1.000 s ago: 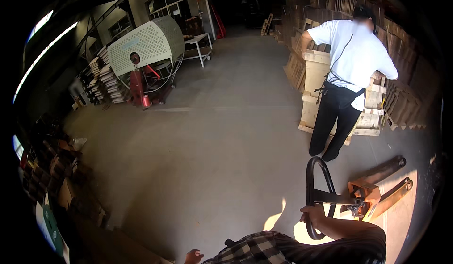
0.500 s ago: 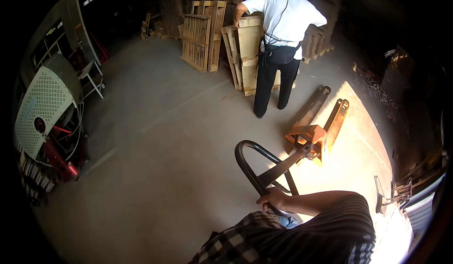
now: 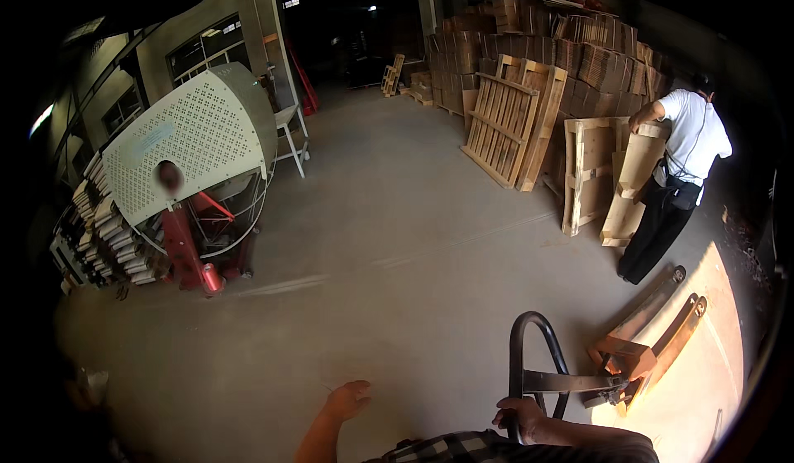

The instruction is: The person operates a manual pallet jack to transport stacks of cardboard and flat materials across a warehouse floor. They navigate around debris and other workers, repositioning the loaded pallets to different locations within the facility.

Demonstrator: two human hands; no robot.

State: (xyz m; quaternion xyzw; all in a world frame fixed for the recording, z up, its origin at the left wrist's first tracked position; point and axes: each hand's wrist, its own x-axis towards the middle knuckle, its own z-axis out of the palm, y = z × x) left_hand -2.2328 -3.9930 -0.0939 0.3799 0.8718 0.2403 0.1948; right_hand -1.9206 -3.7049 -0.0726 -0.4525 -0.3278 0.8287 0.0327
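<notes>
Below, right hand (image 3: 521, 416) clamped round black loop handle (image 3: 517, 355), left hand (image 3: 348, 399) outstretched, grip loosely apart

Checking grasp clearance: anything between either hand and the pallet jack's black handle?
Nothing visible. The right hand is closed around the lower part of the black handle. The left hand is open, apart from it, off to the left; only floor shows between them.

The view has swung left since the last picture. The left grip (image 3: 346, 400), out of sight then, now reaches over the floor (image 3: 356, 322). Beside the co-worker's (image 3: 693, 136) pallet (image 3: 638, 161), more of the rear pallet (image 3: 594, 173) shows.
</notes>
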